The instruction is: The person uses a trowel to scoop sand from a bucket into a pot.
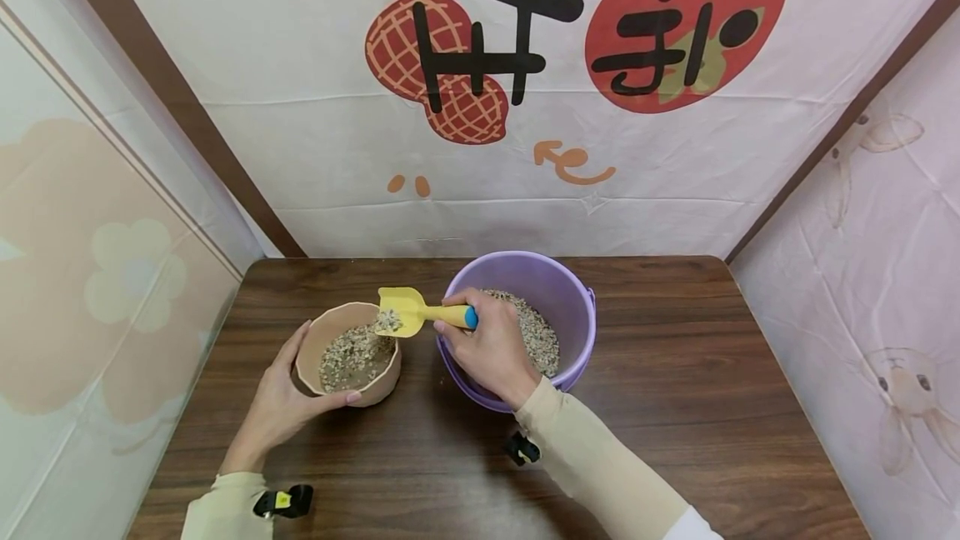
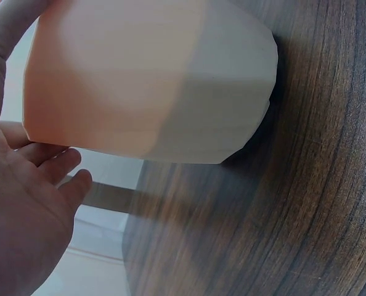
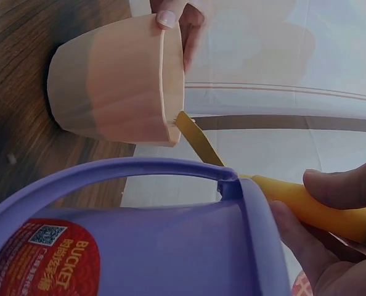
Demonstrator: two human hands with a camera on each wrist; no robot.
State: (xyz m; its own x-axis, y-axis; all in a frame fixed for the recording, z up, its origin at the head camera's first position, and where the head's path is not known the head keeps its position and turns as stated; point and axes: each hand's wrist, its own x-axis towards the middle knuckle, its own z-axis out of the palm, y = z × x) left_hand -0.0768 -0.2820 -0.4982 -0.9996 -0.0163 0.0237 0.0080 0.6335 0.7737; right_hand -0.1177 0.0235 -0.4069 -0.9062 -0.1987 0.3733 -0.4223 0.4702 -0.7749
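In the head view my left hand (image 1: pixel 279 402) holds a peach-coloured flower pot (image 1: pixel 384 387) by its rim, thumb on the near side and fingers along the left. Coarse speckled grit (image 1: pixel 351 363) lies inside the pot. My right hand (image 1: pixel 495 348) grips the yellow handle of a toy shovel (image 1: pixel 405 312) with a blue end. The shovel's blade, carrying some grit, is over the pot's right rim. Below the right hand stands a purple bucket (image 1: pixel 576 298) with more grit (image 1: pixel 542 344) in it. The right wrist view shows the shovel's blade (image 3: pixel 198 139) at the pot's mouth.
Everything stands on a dark wood-grain table (image 1: pixel 675 357). A white printed cloth (image 1: pixel 300 140) hangs behind it, with more cloth on both sides. The bucket's handle (image 3: pixel 127 165) hangs down along its side, near a red label (image 3: pixel 53 259).
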